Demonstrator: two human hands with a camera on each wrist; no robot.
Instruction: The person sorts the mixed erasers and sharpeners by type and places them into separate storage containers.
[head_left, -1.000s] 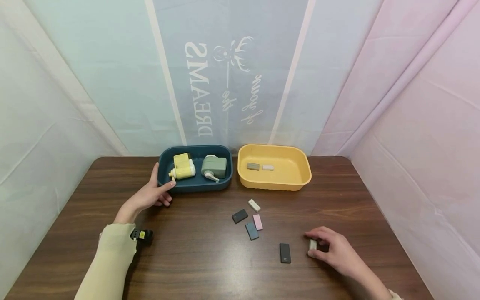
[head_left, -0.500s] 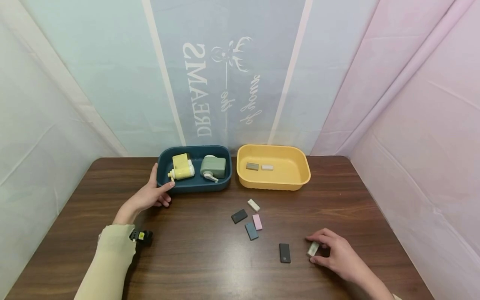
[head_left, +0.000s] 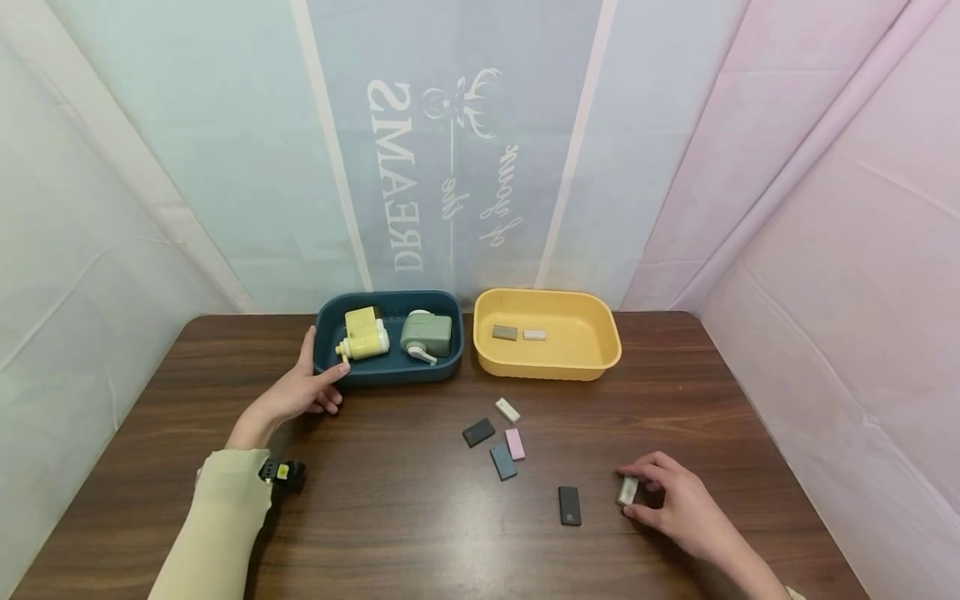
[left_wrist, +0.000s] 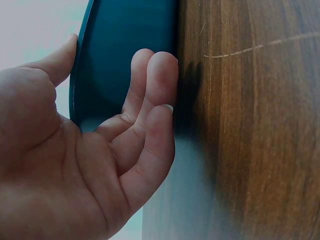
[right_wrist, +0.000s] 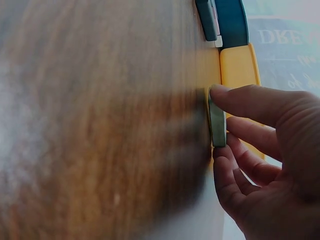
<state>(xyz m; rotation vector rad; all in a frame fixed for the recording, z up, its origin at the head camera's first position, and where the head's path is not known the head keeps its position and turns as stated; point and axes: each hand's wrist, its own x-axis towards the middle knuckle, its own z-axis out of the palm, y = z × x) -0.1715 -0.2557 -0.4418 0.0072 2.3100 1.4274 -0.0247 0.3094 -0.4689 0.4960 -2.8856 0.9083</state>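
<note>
In the head view my right hand (head_left: 671,504) pinches a small grey-green rectangular block (head_left: 627,491) at its ends, between thumb and fingers, at the right of the table. The right wrist view shows the block's green side (right_wrist: 218,122) close to the tabletop; whether it touches is unclear. My left hand (head_left: 296,387) rests at the near left corner of the dark blue bin (head_left: 397,377). Its thumb touches the rim, and the other visible fingers (left_wrist: 162,80) bend loosely by the outer wall. A black block (head_left: 570,506) lies just left of the right hand.
A yellow pump bottle (head_left: 366,335) and a green one (head_left: 427,333) lie in the blue bin. Two small blocks sit in the yellow bin (head_left: 551,371). In front lie a white block (head_left: 507,410), a black one (head_left: 478,432), a pink one (head_left: 515,444) and a blue one (head_left: 503,462).
The grey-green block has turned slightly between my right fingers, and that hand has shifted a little to the right. My left hand stays at the blue bin.
</note>
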